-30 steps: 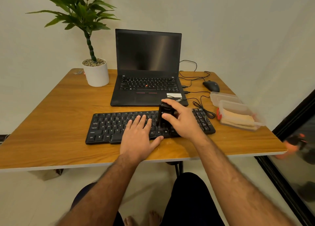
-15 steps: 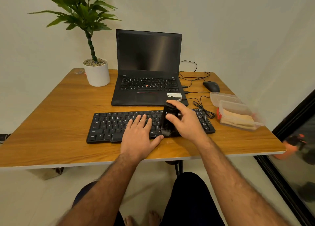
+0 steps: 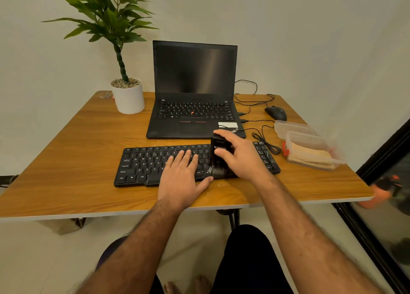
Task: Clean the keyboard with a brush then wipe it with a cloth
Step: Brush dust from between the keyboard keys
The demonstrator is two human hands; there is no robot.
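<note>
A black keyboard lies across the front of the wooden table. My left hand lies flat on its middle keys, fingers straight, thumb at the front edge. My right hand grips a black brush held upright, bristles down on the keys near the keyboard's front edge, right of centre. A beige folded cloth sits inside a clear plastic container at the table's right side.
An open black laptop stands behind the keyboard. A potted plant is at the back left, a black mouse and loose cables at the back right. A dark glass door is to the right.
My right hand has drawn the brush toward me, from the keyboard's upper rows down to its front edge. My left hand has stayed flat on the keys.
</note>
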